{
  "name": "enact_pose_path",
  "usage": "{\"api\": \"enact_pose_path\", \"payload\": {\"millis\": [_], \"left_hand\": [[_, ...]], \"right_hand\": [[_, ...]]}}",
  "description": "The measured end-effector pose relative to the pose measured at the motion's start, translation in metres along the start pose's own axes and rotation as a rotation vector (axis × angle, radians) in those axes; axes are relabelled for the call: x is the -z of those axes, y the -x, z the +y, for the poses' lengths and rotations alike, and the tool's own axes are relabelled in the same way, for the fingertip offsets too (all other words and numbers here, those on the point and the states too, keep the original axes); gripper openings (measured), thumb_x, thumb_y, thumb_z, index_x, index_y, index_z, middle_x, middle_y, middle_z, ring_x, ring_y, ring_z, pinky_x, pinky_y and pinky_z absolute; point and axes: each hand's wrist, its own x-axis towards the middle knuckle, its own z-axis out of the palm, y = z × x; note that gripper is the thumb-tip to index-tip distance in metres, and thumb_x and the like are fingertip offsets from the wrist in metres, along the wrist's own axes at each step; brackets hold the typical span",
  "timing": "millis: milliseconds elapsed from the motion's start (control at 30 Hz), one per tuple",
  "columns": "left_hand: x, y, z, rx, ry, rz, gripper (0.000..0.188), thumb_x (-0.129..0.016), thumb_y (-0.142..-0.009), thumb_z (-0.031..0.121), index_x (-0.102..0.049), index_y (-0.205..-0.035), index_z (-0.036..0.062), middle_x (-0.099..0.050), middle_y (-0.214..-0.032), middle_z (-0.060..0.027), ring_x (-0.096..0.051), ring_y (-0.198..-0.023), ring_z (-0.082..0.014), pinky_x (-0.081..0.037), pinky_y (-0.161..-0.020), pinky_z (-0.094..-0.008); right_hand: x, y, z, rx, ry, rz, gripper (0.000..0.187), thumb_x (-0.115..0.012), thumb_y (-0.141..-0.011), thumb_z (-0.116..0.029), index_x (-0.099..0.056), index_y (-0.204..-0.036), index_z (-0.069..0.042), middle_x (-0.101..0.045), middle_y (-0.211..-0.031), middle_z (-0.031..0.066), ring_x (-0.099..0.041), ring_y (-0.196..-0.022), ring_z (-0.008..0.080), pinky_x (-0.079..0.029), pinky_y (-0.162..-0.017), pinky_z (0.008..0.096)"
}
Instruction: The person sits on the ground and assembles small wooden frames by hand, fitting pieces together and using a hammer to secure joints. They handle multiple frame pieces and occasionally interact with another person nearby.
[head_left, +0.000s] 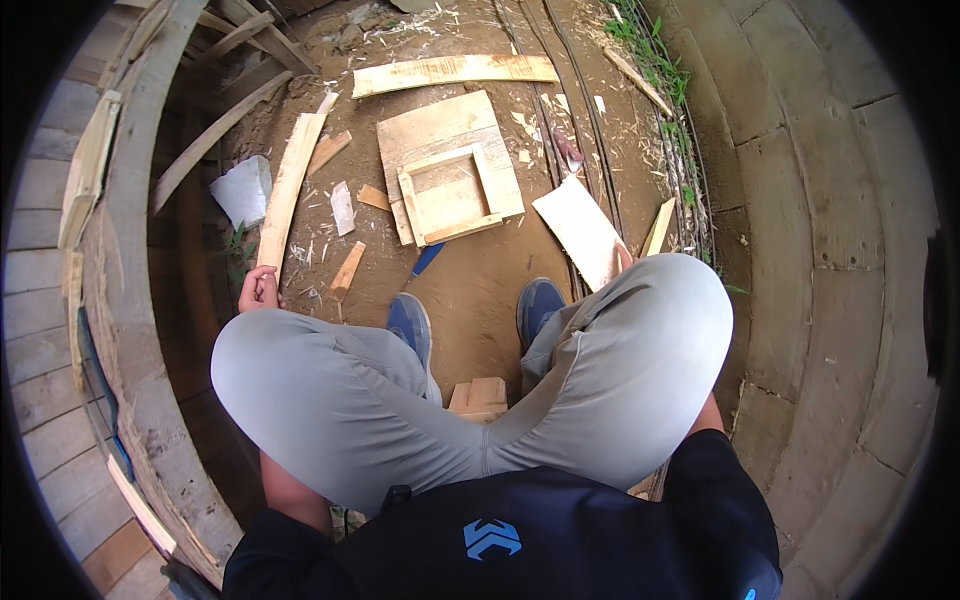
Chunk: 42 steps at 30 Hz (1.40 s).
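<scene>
My left hand (260,288) is closed at the near end of a long, narrow wooden plank (288,190), outside my left knee. Part of that hand is hidden behind the knee. On the other side, my right hand (625,258) grips the edge of a short, wide pale board (580,230); only a bit of its fingers shows above my right knee. Between and beyond the hands, a small rectangular wooden frame (408,190) lies on a squarish panel of boards (430,130) on the ground. A blue handle (428,259) sticks out from under the panel's near edge.
A long plank (455,73) lies across the far side. Wood offcuts (347,268), shavings and a white sheet-like piece (243,192) are scattered at left. Dark cables (590,130) run along the ground at right, near a block wall (800,200). Small blocks (478,397) sit between my feet.
</scene>
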Motion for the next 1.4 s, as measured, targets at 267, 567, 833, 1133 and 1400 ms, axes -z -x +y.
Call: {"api": "enact_pose_path", "payload": {"millis": [267, 567, 833, 1133, 1400], "left_hand": [[0.035, 0.022, -0.007, -0.02, 0.053, -0.032, 0.012, -0.057, -0.102, 0.011, -0.062, -0.111, 0.0063, -0.046, -0.062, 0.0074, -0.039, -0.05, -0.0003, -0.028, -0.045, -0.0201], [0.033, 0.014, 0.049, -0.043, 0.066, -0.044, 0.013, -0.058, -0.1, 0.011, -0.064, -0.111, 0.0068, -0.049, -0.061, 0.0059, -0.043, -0.053, -0.0011, -0.03, -0.045, -0.021], [-0.015, -0.05, 0.112, -0.038, 0.076, -0.296, 0.018, -0.057, -0.101, 0.015, -0.061, -0.117, 0.0073, -0.057, -0.073, 0.0011, -0.052, -0.057, -0.0044, -0.038, -0.048, -0.0208], [-0.139, -0.116, 0.112, 0.171, -0.116, -0.764, 0.058, -0.028, -0.107, 0.05, -0.052, -0.135, 0.0038, -0.067, -0.102, -0.0124, -0.065, -0.071, -0.0134, -0.053, -0.055, -0.0231], [-0.186, -0.065, 0.06, 0.303, 0.005, -0.694, 0.039, -0.058, -0.1, 0.034, -0.052, -0.122, 0.0013, -0.069, -0.085, -0.0074, -0.06, -0.059, -0.0079, -0.044, -0.044, -0.0225]], "right_hand": [[-0.008, 0.041, 0.051, -0.122, -0.078, 0.016, 0.077, -0.071, -0.085, -0.025, -0.037, -0.153, -0.022, -0.047, -0.136, 0.0219, -0.046, -0.128, 0.0407, -0.037, -0.11, 0.0545], [-0.013, -0.01, 0.033, 0.011, -0.046, 0.13, 0.084, -0.074, -0.081, -0.024, -0.034, -0.154, -0.025, -0.045, -0.136, 0.0232, -0.044, -0.128, 0.043, -0.035, -0.111, 0.0561], [0.163, -0.058, -0.181, 0.542, 0.198, -0.14, 0.127, -0.085, -0.053, -0.01, -0.018, -0.159, -0.03, -0.029, -0.149, 0.0285, -0.032, -0.138, 0.046, -0.032, -0.116, 0.0513], [0.124, -0.139, -0.34, 0.911, 0.787, -0.464, 0.126, -0.088, -0.056, -0.017, -0.016, -0.159, -0.026, -0.035, -0.141, 0.0305, -0.036, -0.133, 0.0496, -0.036, -0.112, 0.0547], [0.05, -0.168, -0.334, 0.867, 0.772, -0.516, 0.131, -0.09, -0.052, -0.017, -0.017, -0.158, -0.039, -0.026, -0.152, 0.0262, -0.029, -0.142, 0.0452, -0.027, -0.121, 0.0536]]}}
